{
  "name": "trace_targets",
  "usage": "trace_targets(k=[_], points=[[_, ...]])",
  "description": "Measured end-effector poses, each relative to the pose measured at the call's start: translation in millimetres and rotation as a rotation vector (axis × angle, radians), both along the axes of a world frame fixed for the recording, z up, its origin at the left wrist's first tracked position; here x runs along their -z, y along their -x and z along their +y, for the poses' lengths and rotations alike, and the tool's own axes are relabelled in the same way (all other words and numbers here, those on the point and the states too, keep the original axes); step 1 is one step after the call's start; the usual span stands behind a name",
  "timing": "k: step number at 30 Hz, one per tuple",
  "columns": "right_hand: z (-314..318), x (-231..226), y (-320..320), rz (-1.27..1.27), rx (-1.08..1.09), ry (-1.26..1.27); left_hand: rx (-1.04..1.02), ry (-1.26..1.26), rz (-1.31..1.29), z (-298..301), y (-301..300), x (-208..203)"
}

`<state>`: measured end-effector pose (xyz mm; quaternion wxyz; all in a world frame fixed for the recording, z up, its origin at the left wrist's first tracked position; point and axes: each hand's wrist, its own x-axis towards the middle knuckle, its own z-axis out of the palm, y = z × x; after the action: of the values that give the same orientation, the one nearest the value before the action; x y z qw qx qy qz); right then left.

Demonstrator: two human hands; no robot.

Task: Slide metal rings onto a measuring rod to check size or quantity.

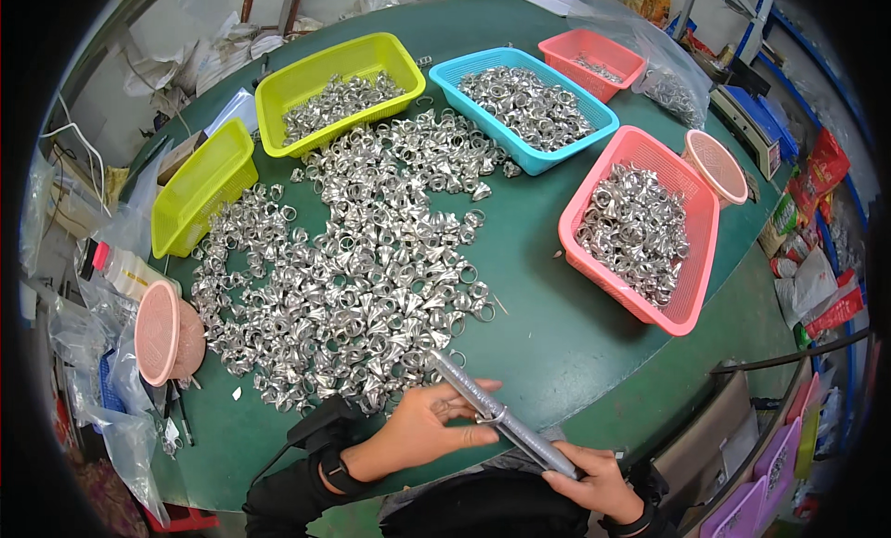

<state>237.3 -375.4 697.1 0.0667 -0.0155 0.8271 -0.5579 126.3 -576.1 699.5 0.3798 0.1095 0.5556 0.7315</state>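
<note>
The right hand [599, 485] had its fingers clasped round the lower end of a grey rod [536, 442], which slanted away from them toward the left hand [418, 433]. A ring [496, 415] encircled the rod just beside the left hand's half-curled fingers, though I could not tell whether they pinched it; beyond them spread a pile of silvery rings [348, 287].

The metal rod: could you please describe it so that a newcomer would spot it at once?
Find the big green table and look to its near edge. There the right hand grips the lower end of the metal rod, with the left hand at its middle. Unlike the small silver rings heaped beyond, it is one long, straight piece.
</note>
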Motion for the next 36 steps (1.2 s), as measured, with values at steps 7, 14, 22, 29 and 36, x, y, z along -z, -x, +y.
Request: trace_targets(k=[7,14,22,29,36], points=[[-6.8,-0.4,2.4,-0.023,0.004,0.069,-0.023,0.022,0.112,-1.1,-5.0,0.8],[-8.9,-3.5,-7.0,0.008,0.011,-0.005,-0.124,0.048,0.152,-2.3,-14.5,-2.1],[-12.3,-7.4,-9.5,0.092,0.106,0.13,-0.212,0.145,0.231,7.5,-30.7,-10.3],[30.4,7.8,-59.2,-0.234,0.228,0.105,-0.515,0.532,0.348,-46.3,22.7,-43.7],[32.2,15.0,-45.6,-0.428,0.414,0.389,-0.176,0.211,0.647,53.2,82.9,-71.6]])
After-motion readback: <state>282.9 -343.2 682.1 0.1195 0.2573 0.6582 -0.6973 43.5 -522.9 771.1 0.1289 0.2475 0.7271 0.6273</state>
